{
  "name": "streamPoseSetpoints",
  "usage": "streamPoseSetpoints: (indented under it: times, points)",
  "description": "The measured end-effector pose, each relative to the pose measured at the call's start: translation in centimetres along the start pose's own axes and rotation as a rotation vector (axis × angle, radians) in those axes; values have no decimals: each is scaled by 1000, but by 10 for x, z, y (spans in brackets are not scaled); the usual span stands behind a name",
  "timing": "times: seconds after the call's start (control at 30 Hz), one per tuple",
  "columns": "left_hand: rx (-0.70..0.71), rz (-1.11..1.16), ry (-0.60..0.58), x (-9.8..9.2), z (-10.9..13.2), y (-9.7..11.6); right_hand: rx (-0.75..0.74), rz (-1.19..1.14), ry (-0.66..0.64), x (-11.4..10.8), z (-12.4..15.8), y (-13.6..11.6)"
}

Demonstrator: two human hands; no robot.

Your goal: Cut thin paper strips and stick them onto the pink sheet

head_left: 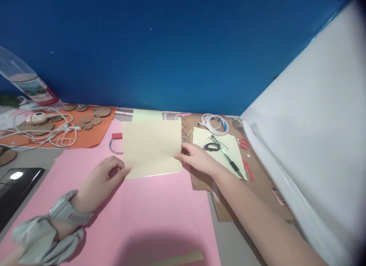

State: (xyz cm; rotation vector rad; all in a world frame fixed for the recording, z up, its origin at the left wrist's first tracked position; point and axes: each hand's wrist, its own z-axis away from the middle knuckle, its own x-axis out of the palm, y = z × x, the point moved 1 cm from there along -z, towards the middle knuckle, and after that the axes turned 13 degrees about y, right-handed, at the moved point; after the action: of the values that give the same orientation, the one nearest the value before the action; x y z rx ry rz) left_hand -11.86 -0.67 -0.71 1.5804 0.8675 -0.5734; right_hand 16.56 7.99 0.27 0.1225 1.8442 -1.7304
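Observation:
A pale yellow sheet of paper (pixel 153 147) is held up in front of me, above a large pink sheet (pixel 160 208). My left hand (pixel 104 180) pinches its lower left edge, thumb on the near face. On the opposite side, my right hand (pixel 196 157) grips the right edge between thumb and fingers. Behind the paper's left edge, a grey ring with a red tab (pixel 116 136) is partly hidden. Close to my right hand, a black pen (pixel 228 159) and black-handled scissors (pixel 211 147) lie on another pale yellow sheet (pixel 201 135).
Rolls of tape (pixel 217 124) rest on brown cardboard (pixel 263 186) at the right. A white panel (pixel 311 117) leans there. At left are a plastic bottle (pixel 34 88), tangled white cable (pixel 67 138), cardboard discs on an orange sheet (pixel 100 134), and a black phone-like slab (pixel 20 189).

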Motion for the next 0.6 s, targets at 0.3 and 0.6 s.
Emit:
streamPoseSetpoints:
  times: [0.3, 0.6]
  points:
    - [30, -44, 19, 2, -2, 0, -43, 57, 31, 1, 4, -5]
    - [-89, 383, 29, -4, 0, -1, -97, 31, 25, -1, 10, -13]
